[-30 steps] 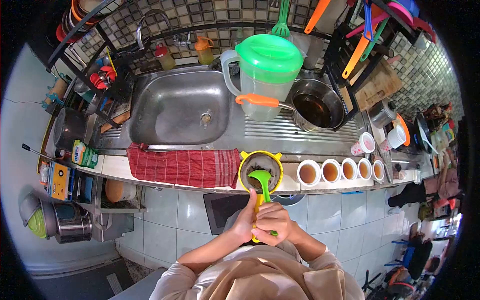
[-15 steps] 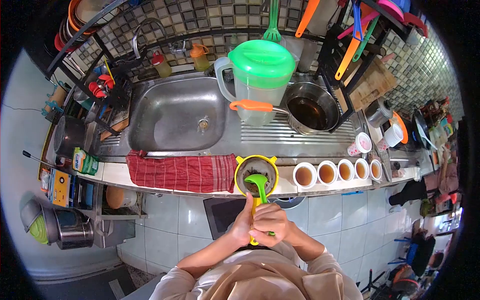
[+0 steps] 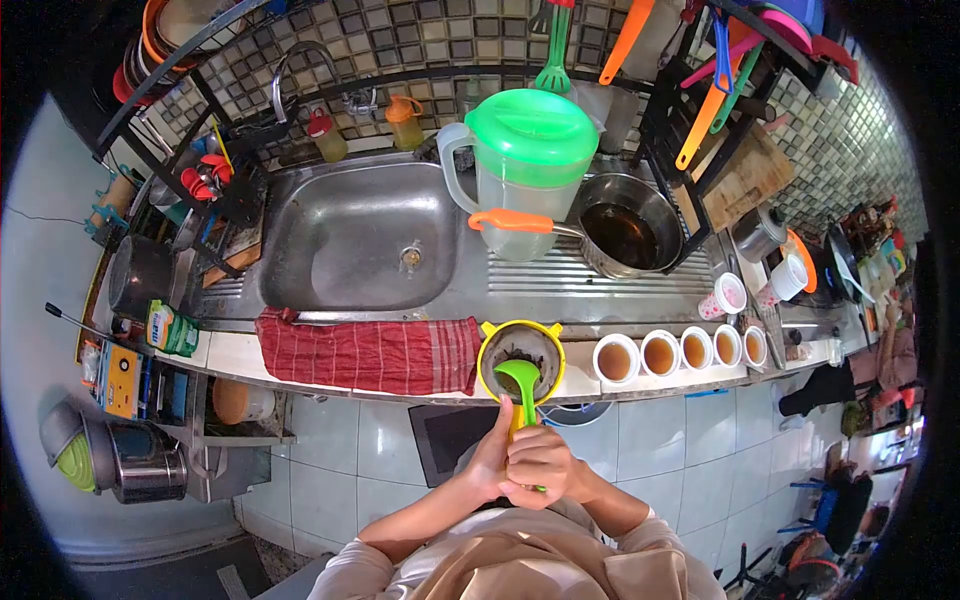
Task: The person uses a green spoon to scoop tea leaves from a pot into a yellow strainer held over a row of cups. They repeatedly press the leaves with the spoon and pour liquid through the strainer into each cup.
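A yellow-rimmed strainer [image 3: 507,343] with dark leafy residue in its mesh rests over the counter edge, right of a red checked cloth [image 3: 370,352]. My left hand [image 3: 490,455] is closed round the strainer's yellow handle. My right hand [image 3: 545,462], beside it and touching it, grips the handle of a green ladle [image 3: 519,374], whose bowl sits inside the strainer. To the right, several white cups [image 3: 616,358] of brown liquid stand in a row. Behind them is a steel saucepan [image 3: 628,225] with dark liquid and an orange handle.
A large jug with a green lid [image 3: 532,125] stands beside the saucepan. The steel sink [image 3: 350,240] lies to the left. Two patterned cups [image 3: 723,297] stand at the right, and utensils [image 3: 710,100] hang above. A dish rack [image 3: 225,190] is at the left.
The ladle's bowl has shifted lower within the strainer, towards its near rim. The whole view has shifted slightly. Both hands keep their grips.
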Demonstrator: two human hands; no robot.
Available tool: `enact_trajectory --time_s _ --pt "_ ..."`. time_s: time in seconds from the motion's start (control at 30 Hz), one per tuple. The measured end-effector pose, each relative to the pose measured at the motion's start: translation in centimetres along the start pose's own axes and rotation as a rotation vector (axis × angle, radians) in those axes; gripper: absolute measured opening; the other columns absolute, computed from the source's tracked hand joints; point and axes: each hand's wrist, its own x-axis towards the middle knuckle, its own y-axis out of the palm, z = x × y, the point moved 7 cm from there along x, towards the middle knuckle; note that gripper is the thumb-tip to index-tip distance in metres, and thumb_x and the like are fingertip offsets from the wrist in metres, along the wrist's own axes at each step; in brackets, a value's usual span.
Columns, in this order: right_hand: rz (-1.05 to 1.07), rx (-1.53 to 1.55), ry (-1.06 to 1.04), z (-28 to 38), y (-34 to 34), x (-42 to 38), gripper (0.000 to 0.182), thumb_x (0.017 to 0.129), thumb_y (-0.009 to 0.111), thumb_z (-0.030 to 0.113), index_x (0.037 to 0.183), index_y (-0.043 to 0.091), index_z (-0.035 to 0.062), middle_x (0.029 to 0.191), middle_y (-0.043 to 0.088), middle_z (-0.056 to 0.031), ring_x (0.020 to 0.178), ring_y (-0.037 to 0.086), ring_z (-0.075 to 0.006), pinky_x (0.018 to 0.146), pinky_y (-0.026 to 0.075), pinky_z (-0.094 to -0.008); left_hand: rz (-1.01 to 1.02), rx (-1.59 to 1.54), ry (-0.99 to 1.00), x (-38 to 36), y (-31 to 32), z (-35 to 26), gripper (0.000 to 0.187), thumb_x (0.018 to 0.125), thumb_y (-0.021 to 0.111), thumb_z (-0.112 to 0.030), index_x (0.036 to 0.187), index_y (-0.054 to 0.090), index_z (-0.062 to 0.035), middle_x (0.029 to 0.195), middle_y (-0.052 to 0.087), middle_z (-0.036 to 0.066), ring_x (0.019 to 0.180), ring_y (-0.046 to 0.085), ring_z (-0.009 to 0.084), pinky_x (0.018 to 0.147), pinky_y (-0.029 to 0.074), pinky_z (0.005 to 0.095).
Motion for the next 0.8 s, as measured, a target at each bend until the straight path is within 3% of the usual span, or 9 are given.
enact_trajectory --time_s 0.13,0.3,0.37,0.57,0.6,0.73,0.8 --pt "-0.004 0.011 -0.008 -0.6 -0.2 0.0 0.012 0.058 0.062 0.003 0.056 0.05 0.0025 0.051 0.047 -0.0071 0.042 0.043 -0.0198 0.041 0.032 -0.0293 0.01 0.021 -0.017 0.2 -1.0 -0.1 0.045 0.08 0.04 -0.056 0.084 0.05 -0.0121 0.065 0.049 -0.002 0.059 0.048 0.0101 0.055 0.041 0.0265" --pt "-0.082 0.07 -0.002 -0.3 -1.6 0.5 0.015 0.058 0.059 0.0 0.052 0.046 0.0023 0.048 0.044 -0.0066 0.04 0.042 -0.0207 0.04 0.032 -0.0291 -0.093 0.181 0.085 0.0 -0.7 -0.3 0.053 0.077 0.04 -0.06 0.092 0.049 -0.0095 0.078 0.051 0.002 0.073 0.05 0.0099 0.063 0.043 0.0291" --pt "-0.092 0.074 0.001 0.0 -1.8 0.6 0.016 0.058 0.058 -0.001 0.051 0.045 0.0023 0.048 0.043 -0.0062 0.04 0.041 -0.021 0.04 0.031 -0.0292 -0.022 0.209 0.058 0.2 -1.8 -0.2 0.057 0.075 0.041 -0.061 0.095 0.048 -0.0089 0.084 0.051 0.003 0.079 0.05 0.0111 0.067 0.043 0.0309" --pt "-0.03 0.016 0.033 -0.5 -0.7 -0.1 0.016 0.06 0.061 0.001 0.053 0.047 0.0027 0.05 0.047 -0.007 0.041 0.044 -0.0209 0.041 0.033 -0.0297 -0.097 0.153 0.009 0.1 -1.9 -0.4 0.053 0.074 0.043 -0.061 0.087 0.05 -0.0106 0.072 0.05 0.001 0.066 0.05 0.0123 0.058 0.042 0.0318" --pt "-0.013 0.009 0.044 -0.4 -0.4 -0.1 0.017 0.06 0.062 0.003 0.053 0.047 0.0028 0.051 0.047 -0.0075 0.042 0.044 -0.0205 0.042 0.033 -0.0298 -0.2 0.11 0.016 0.1 -1.9 -0.3 0.05 0.075 0.043 -0.059 0.085 0.05 -0.0109 0.067 0.049 0.0 0.061 0.049 0.0119 0.054 0.041 0.0296" --pt "0.028 0.009 0.042 -0.5 0.0 -0.4 0.016 0.059 0.063 0.003 0.053 0.048 0.0025 0.051 0.048 -0.0077 0.043 0.045 -0.0205 0.043 0.034 -0.0293 -0.05 0.092 0.006 0.3 -1.0 -0.4 0.048 0.077 0.043 -0.057 0.084 0.049 -0.0103 0.067 0.048 -0.001 0.06 0.049 0.0111 0.053 0.041 0.0276" --pt "0.023 0.008 0.041 -0.5 -0.2 -0.3 0.016 0.059 0.063 0.004 0.054 0.048 0.0024 0.052 0.049 -0.0079 0.044 0.045 -0.0207 0.043 0.034 -0.0292 -0.072 0.092 0.011 0.5 -1.6 -0.2 0.048 0.077 0.043 -0.057 0.084 0.049 -0.01 0.067 0.048 -0.001 0.059 0.049 0.0111 0.053 0.041 0.0275"
